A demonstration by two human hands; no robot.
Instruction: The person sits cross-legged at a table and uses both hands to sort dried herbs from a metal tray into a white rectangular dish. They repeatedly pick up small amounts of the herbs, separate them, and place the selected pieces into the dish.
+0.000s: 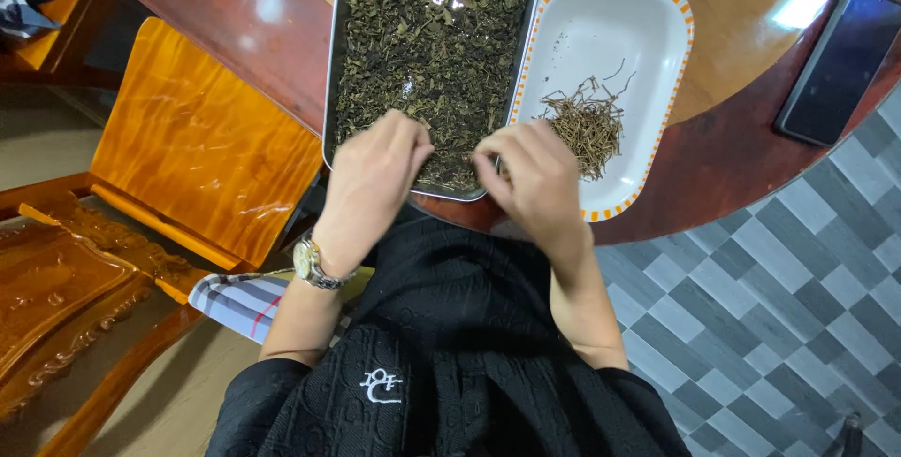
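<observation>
head view, table: round reddish wooden table [713, 166], curved edge toward the person
metal tray: steel tray [334, 63] full of dried dark leaves [427, 39], on the table, touching the dish
dish: white orange-rimmed dish [610, 30] beside it, holding thin brown stems [587, 124]
left hand: left hand [375, 180] over the tray's near edge, fingers curled down into the leaves
right hand: right hand [535, 180] just beside it, fingertips pinched together; what they hold is hidden
phone: dark phone [835, 68] far right
</observation>
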